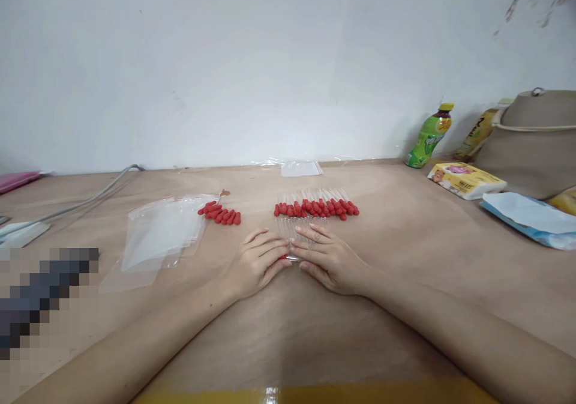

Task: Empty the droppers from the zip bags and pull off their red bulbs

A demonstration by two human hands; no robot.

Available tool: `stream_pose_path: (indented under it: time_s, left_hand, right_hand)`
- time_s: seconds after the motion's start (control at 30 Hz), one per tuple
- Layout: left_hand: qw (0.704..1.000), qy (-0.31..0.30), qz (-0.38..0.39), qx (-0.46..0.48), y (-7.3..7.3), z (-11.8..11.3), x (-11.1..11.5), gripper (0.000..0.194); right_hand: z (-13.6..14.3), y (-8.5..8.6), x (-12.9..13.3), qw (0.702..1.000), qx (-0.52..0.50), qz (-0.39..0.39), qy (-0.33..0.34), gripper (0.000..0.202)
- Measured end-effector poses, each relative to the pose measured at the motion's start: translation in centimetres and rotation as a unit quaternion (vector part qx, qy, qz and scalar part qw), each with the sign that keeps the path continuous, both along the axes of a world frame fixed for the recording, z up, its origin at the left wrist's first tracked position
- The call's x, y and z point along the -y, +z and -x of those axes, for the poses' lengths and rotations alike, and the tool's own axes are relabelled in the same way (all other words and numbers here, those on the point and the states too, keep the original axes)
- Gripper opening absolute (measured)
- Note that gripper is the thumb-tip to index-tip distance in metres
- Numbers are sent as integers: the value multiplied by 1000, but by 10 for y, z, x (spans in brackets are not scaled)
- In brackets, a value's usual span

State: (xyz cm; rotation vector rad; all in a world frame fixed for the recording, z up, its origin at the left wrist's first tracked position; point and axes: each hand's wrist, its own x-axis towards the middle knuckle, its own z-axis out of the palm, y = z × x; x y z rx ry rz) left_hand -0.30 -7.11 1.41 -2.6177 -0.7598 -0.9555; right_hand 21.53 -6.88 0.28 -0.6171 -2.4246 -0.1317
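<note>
My left hand (260,261) and my right hand (332,261) meet at the middle of the table, fingertips close together. Between them lies a short stretch of clear glass tube (293,259). A bit of red rubber bulb (284,257) shows at the left fingertips; most of it is hidden. The left fingers are closed on the bulb, the right ones on the tube. Just beyond, bare glass tubes (284,229) lie side by side, partly behind the right fingers. Farther back is a row of glass droppers with red bulbs (315,208). Loose red bulbs (220,214) form a small pile to the left.
Clear plastic bags (157,236) lie left of the hands, partly under the loose bulbs. A white packet (300,168) rests near the wall. At right stand a green drink bottle (429,137), a yellow tissue pack (467,180), a blue-white packet (531,218) and a beige bag (531,152). A grey cable (96,197) crosses the left.
</note>
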Motion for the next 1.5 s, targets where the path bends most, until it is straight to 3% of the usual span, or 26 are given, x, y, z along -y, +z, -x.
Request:
stream_pose_path:
  time_s: [0.47, 0.7, 0.97, 1.07, 1.2, 1.37, 1.5]
  left_hand:
    - [999, -33, 18, -39, 3, -4, 5, 16]
    - [997, -30, 51, -41, -3, 2, 3, 16]
    - [998, -51, 36, -25, -3, 9, 2, 14]
    - [999, -6, 35, 14, 0, 20, -3, 14]
    - [989, 112, 57, 78, 9, 37, -18, 17]
    - [952, 252, 121, 124, 24, 66, -46, 22]
    - [928, 321, 124, 142, 34, 93, -61, 22]
  right_hand:
    - [-2, 0, -3, 998, -21, -23, 48, 25]
    - [-4, -5, -6, 995, -51, -67, 62, 26]
    - [-14, -7, -6, 991, -73, -80, 79, 30]
    - [-24, -6, -13, 989, -120, -76, 27, 30]
    - [-33, -8, -23, 981, -138, -57, -126, 21]
    - [-36, -11, -24, 962, -126, -47, -237, 21]
    - [-38, -7, -19, 942, -82, -48, -321, 22]
